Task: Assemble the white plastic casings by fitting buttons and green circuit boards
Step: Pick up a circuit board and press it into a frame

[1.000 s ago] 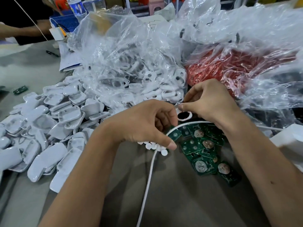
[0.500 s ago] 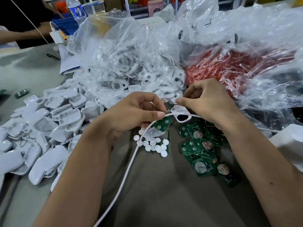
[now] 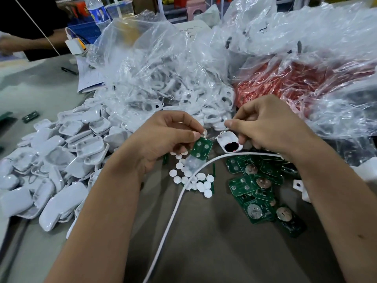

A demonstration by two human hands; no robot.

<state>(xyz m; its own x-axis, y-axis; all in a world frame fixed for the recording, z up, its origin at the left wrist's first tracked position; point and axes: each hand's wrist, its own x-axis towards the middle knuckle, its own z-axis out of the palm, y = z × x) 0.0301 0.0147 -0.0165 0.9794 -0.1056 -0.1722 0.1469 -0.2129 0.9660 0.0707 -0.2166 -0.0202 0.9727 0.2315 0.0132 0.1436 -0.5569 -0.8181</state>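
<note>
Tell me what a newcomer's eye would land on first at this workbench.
First the two hands at the centre: the left hand pinches a green circuit board, and the right hand holds an open white casing beside it. Next, the heap of white casings spread on the left, and the crinkled clear bags behind. Below the hands lie white round buttons and loose green boards.

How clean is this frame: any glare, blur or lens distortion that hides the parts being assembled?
Head view: glare streaks the clear plastic bags, obscuring the casings inside; wide-angle distortion bends the edges, and the loose casing pile at far left is soft; the centre is sharp, with the left hand pinching a green circuit board and the right hand holding a white casing.
</note>
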